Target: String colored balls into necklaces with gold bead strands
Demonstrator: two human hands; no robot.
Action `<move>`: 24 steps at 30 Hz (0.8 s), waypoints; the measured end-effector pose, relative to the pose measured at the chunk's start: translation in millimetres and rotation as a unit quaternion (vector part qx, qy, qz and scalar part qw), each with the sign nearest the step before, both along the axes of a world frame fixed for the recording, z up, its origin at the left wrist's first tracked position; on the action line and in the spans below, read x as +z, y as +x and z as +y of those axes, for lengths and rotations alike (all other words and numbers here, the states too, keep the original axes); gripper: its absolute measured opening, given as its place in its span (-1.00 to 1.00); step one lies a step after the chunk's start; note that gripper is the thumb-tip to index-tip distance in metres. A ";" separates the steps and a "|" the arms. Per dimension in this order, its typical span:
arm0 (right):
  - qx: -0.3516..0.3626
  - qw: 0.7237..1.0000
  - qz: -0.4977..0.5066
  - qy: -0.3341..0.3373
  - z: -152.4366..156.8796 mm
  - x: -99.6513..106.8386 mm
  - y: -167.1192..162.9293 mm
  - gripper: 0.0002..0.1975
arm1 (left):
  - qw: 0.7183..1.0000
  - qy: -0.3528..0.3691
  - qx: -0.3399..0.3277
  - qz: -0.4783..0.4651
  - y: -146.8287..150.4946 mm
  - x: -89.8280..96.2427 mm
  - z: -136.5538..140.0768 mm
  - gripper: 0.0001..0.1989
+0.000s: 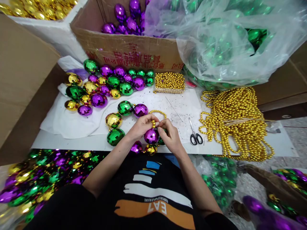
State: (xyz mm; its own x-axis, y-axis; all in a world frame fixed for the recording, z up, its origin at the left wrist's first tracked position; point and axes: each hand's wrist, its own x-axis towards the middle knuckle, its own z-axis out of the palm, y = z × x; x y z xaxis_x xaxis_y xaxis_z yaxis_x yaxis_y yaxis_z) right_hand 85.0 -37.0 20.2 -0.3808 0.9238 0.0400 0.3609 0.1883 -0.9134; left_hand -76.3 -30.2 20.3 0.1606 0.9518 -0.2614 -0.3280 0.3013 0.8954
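My left hand (pixel 143 126) pinches a short run of gold beads (pixel 153 123) just above a purple faceted ball (pixel 151 136). Close beside it, my right hand (pixel 169 134) has thumb and fingertips pressed together by those beads; what lies between them is too small to make out. A loop of gold beads (pixel 157 112) curves behind both hands. To the left, a ring of large balls runs round from the hands: a purple ball (pixel 140 110), a green ball (pixel 125 108), a gold ball (pixel 113 120) and another green ball (pixel 115 137). A small gold ball (pixel 151 149) sits below the purple one.
Scissors (pixel 196 138) and a long needle (pixel 174 109) lie on the white table cover (pixel 185 105). Behind stand a box of gold beads (pixel 169 81) and a carton (pixel 129 51). Gold bead strands (pixel 232 118) are heaped right, loose balls (pixel 98 100) left. A plastic bag (pixel 223 48) bulges over the back.
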 end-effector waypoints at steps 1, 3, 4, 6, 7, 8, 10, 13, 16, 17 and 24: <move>-0.001 1.000 0.001 -0.002 -0.8 0.5 -0.4 -0.87 | 1.000 0.001 0.002 0.001 0.0 0.0 0.0 -0.69; -0.004 1.000 0.016 -0.013 -2.3 0.9 0.0 -0.85 | 1.000 -0.002 0.003 -0.001 -0.3 -0.4 -0.2 -0.70; -0.008 0.999 0.032 -0.020 -2.2 0.3 1.6 -0.83 | 1.000 -0.007 0.001 -0.006 -0.6 -0.8 -0.2 -0.70; -0.026 0.996 0.077 -0.031 1.6 -3.4 9.4 -0.77 | 0.999 -0.024 -0.008 -0.022 -1.6 -1.8 -0.2 -0.69; -0.048 0.994 0.098 -0.029 6.2 -6.8 15.8 -0.74 | 0.999 -0.032 -0.012 -0.031 -2.3 -2.2 -0.2 -0.69; -0.080 0.991 0.107 -0.019 12.7 -11.5 23.9 -0.72 | 0.998 -0.037 -0.014 -0.039 -3.0 -2.5 0.0 -0.68; -0.172 0.982 0.075 0.019 30.9 -24.1 43.4 -0.70 | 0.998 -0.037 -0.015 -0.044 -4.2 -2.2 0.3 -0.67; -0.282 0.951 -0.093 0.083 61.8 -46.3 72.5 -0.72 | 0.999 -0.029 -0.012 -0.043 -4.5 2.0 -0.4 -0.67; -0.268 0.925 -0.244 0.115 78.8 -60.0 87.4 -0.73 | 0.999 -0.012 -0.009 -0.038 -3.9 12.8 -3.9 -0.69; -0.259 0.919 -0.267 0.128 78.7 -60.3 88.0 -0.72 | 0.999 -0.003 -0.010 -0.035 -3.9 17.6 -5.6 -0.70; 0.030 0.999 0.013 -0.028 11.7 -10.9 41.7 -0.56 | 0.997 0.051 0.039 -0.036 -2.0 42.9 -11.6 -0.76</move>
State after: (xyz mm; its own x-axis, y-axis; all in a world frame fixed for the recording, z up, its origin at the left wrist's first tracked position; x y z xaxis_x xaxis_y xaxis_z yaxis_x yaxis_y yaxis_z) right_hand 126.7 -25.3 9.3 -0.4353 0.9003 -0.0004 0.3259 0.1572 -0.9323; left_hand -78.3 -41.8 63.3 0.1009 0.9830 -0.1533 -0.4115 0.1815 0.8932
